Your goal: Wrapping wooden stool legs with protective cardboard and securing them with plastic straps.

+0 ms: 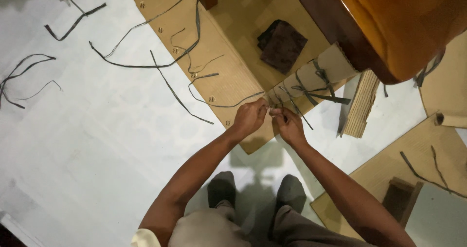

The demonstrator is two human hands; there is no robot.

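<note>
Both hands meet at the near end of the cardboard roll [311, 79], left hand [250, 118] and right hand [288, 125] each pinching the dark strap [228, 104], which trails left across the cardboard sheet [228, 76] on the floor [97, 130]

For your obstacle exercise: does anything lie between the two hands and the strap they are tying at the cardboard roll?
Nothing visible does. The left hand and right hand already pinch the strap at the cardboard roll.

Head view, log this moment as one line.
left hand: pinching strap | right hand: pinching strap end | at: cardboard roll | floor: loose straps
</note>
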